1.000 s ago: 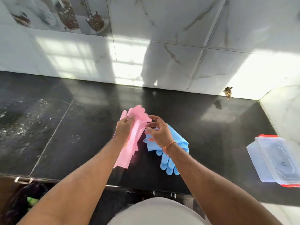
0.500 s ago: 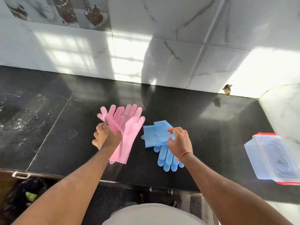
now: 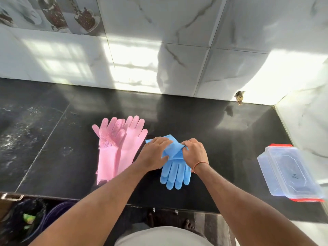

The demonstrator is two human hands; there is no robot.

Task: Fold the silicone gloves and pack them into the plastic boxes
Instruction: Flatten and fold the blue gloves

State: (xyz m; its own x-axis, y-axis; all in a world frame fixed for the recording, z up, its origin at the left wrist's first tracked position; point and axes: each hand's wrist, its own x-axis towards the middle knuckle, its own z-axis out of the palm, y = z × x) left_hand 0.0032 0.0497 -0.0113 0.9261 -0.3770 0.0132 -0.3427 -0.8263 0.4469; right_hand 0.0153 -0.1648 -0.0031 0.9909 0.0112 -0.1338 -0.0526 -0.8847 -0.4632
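The blue silicone gloves (image 3: 174, 167) lie on the black counter (image 3: 53, 148) near its front edge, their fingers pointing toward the person and their cuffs folded over on top. The left hand (image 3: 154, 154) lies over the folded cuff with its fingers fairly straight, thumb against the blue edge, pressing it down. The right hand (image 3: 195, 153) has its fingers curled round the right side of the fold and grips it; an orange thread (image 3: 198, 165) circles that wrist.

Just to the left, the pink silicone gloves (image 3: 119, 144) lie flat and overlapping, fingers toward the wall, touched by neither hand; the left forearm crosses near their lower corner. Well to the right, clear plastic boxes (image 3: 289, 172) with red trim sit at the counter's end, apparently stacked, though the blur makes that hard to confirm. A small dark object (image 3: 239, 97) sits at the foot of the marble-tiled wall (image 3: 177, 50).

Half a second earlier the left hand was at the pink gloves and the right merely touched the blue pair; now both hands are on the blue gloves and the pink pair lies released.
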